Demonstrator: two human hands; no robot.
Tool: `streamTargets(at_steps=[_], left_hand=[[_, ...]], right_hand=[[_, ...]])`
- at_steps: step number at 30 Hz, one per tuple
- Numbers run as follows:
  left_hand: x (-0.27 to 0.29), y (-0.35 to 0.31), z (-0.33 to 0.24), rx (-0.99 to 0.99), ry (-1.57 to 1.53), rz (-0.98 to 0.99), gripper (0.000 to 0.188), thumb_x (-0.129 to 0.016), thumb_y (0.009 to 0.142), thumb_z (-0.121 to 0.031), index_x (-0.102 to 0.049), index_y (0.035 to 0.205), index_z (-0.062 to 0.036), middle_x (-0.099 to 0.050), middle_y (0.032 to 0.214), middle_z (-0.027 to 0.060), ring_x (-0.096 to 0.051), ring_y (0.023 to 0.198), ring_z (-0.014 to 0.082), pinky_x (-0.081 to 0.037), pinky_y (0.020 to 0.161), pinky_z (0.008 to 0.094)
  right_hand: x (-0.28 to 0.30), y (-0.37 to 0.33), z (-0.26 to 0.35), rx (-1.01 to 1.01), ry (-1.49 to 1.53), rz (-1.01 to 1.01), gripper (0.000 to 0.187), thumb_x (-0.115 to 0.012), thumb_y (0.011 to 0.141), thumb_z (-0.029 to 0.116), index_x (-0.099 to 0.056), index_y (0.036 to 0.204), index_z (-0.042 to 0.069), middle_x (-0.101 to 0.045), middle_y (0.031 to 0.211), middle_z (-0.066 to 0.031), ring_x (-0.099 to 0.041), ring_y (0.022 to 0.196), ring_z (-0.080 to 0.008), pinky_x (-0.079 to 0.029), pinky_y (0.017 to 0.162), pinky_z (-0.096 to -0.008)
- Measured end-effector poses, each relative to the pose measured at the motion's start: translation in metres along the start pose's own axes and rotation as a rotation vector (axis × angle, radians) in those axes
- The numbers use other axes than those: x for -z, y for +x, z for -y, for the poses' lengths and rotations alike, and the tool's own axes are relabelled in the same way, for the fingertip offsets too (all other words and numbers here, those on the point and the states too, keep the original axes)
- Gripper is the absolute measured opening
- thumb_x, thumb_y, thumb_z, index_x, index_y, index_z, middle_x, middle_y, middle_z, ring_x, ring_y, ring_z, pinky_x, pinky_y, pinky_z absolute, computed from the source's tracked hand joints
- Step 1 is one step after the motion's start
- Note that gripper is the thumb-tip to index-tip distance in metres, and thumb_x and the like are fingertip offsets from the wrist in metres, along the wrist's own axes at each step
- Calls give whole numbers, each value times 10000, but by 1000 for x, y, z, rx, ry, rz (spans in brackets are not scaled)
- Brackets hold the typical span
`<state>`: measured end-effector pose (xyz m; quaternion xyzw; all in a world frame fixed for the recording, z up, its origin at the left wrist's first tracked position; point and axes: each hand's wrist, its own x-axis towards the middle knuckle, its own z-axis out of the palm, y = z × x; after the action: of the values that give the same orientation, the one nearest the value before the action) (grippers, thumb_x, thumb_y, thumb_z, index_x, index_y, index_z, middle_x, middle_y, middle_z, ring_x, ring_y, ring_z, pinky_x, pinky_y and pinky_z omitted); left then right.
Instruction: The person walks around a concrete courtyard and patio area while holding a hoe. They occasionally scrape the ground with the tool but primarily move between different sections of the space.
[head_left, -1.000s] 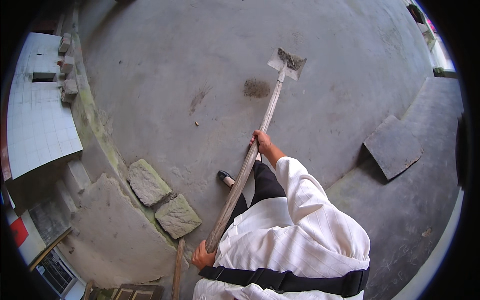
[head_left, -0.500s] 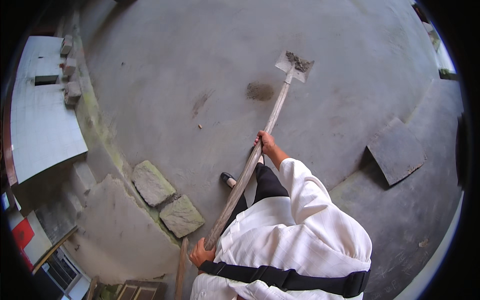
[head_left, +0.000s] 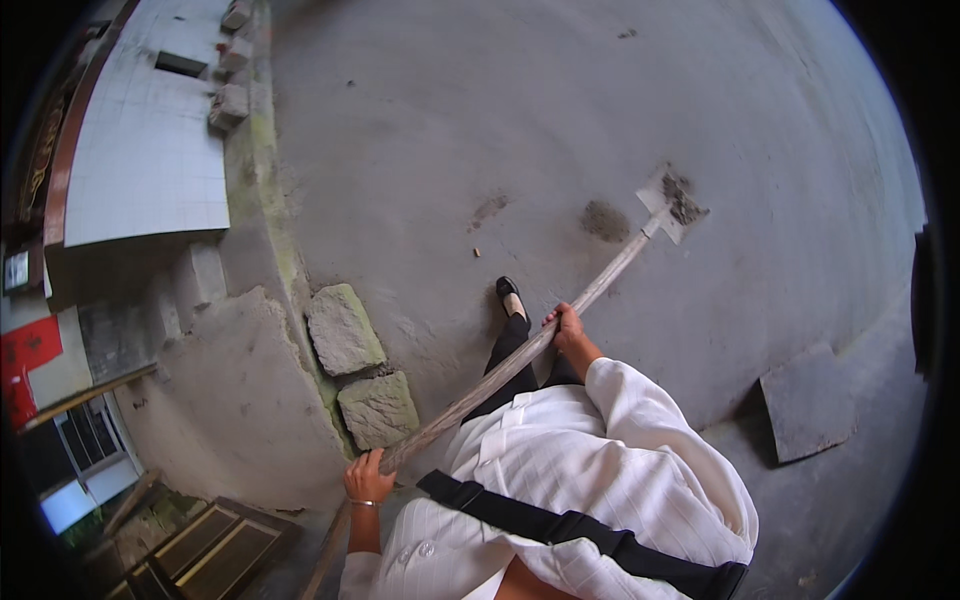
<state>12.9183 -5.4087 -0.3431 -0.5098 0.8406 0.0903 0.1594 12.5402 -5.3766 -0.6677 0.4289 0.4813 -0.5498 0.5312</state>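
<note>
A long-handled shovel (head_left: 492,382) slants across in front of me, its wooden shaft running from lower left to upper right. Around the shaft's near end my left hand (head_left: 369,478) is closed, a bracelet on its wrist. Farther up, my right hand (head_left: 568,326) wraps the middle of the shaft. Grey-brown loose dirt (head_left: 682,200) lies on the pale square shovel blade (head_left: 652,198), mostly toward its far edge. Just left of the blade, a dark patch of grit (head_left: 605,221) marks the concrete.
Two rough stone blocks (head_left: 346,330) line the mossy edge at left. A white tiled slab (head_left: 150,120) with a rectangular hole stands beyond it. At right a dark flat board (head_left: 808,402) is raised off the ground. A small brown stub (head_left: 477,253) lies on the concrete floor (head_left: 420,130).
My view has turned, so the surroundings sit differently. The shovel is still in both hands, its shaft slanting more to the right. One foot now shows ahead, left of the shaft.
</note>
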Motion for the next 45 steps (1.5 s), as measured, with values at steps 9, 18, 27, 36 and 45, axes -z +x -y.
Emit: streamTargets(at_steps=[9,18,27,36,45], left_hand=[[27,145,45,-212,-83,-191,289,-700,512,-192,-576,763,-120,-552,623,79,-551,582,277,-440,537,374],[66,273,41,-268,-92,-221,271,-686,528,-176,-565,763,-114,-559,621,95,-552,585,286,-438,533,380],[122,407,-7,-153,3,-109,290,-688,516,-182,-564,765,-101,-578,659,107,-557,612,309,-438,541,399],[184,511,-44,-109,-35,-124,341,-691,502,-181,-582,812,-94,-595,725,105,-568,642,297,-449,581,390],[239,606,22,-85,21,-53,358,-695,481,-201,-588,807,-101,-594,704,87,-568,640,287,-447,571,392]], right_hand=[[-85,44,49,179,123,7,83,-469,670,74,-394,634,71,-372,525,-55,-407,459,-180,-432,497,-348],[-205,47,127,182,169,12,90,-481,663,59,-404,615,57,-412,529,-68,-451,456,-186,-458,482,-346],[-333,92,225,121,112,-4,66,-480,676,39,-429,638,24,-427,556,-88,-462,455,-206,-470,472,-361],[-468,74,305,146,39,88,89,-514,698,63,-452,709,0,-487,578,-117,-516,492,-231,-492,491,-363],[-589,69,305,34,40,-19,71,-521,696,12,-465,675,-25,-483,586,-114,-524,476,-235,-505,472,-388]])
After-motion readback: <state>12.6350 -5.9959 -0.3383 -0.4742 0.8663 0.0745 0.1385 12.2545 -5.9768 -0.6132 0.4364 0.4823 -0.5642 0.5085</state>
